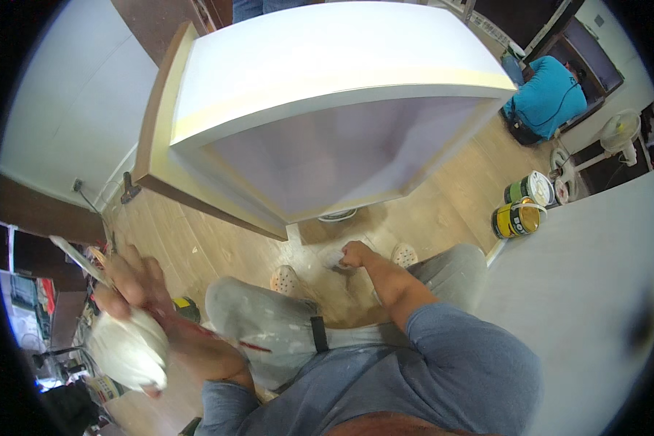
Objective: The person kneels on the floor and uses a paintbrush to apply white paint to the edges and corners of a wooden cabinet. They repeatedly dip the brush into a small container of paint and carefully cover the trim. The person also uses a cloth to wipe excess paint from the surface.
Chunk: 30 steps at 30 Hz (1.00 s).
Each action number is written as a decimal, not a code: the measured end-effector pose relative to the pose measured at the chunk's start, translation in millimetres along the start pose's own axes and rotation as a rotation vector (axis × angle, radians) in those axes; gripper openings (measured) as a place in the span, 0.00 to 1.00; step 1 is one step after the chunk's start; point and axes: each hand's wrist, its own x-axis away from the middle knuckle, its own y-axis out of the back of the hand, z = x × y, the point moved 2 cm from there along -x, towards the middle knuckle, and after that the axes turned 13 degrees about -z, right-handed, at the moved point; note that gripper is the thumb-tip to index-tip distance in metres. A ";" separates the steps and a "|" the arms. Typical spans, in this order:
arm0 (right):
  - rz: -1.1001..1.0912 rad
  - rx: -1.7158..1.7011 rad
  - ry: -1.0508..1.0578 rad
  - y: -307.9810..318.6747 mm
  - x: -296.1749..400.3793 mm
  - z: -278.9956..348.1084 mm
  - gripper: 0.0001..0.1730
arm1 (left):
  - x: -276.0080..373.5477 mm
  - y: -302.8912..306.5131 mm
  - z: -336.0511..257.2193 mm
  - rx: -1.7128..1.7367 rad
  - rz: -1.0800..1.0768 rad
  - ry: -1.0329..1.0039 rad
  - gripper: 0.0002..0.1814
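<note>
At the left of the head view, my left hand (136,283) is raised and holds a thin pale tool (82,260) between its fingers. A smooth white lump (128,349), possibly putty, is against the same hand and wrist; its exact nature is unclear. Low between my knees, my right hand (356,255) is closed on a small whitish, blurred item (332,258) just above the floor. Before me stands a large white cabinet-like box (332,60) with a recessed, greyish face (338,158) and pale yellowish strips along its edges. A brown-edged panel (161,109) lines its left side.
A co-worker in a blue shirt (547,98) crouches at upper right, near a white fan (621,131). Paint cans, one yellow (518,219) and one green (528,188), stand right. A white panel (577,283) is beside me; another person's jeans (267,7) show beyond the box.
</note>
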 end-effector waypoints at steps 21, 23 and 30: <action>-0.619 -1.595 0.637 338.4 217.0 235.4 0.13 | -60.8 -38.7 0.3 -0.235 -0.186 -0.118 0.64; -0.745 -1.548 0.560 346.4 213.6 246.1 0.14 | -49.3 -37.1 11.3 -0.317 -0.242 -0.157 0.61; -1.058 -1.542 0.592 354.0 199.7 266.3 0.11 | -63.3 -46.3 32.6 -0.419 -0.282 -0.176 0.55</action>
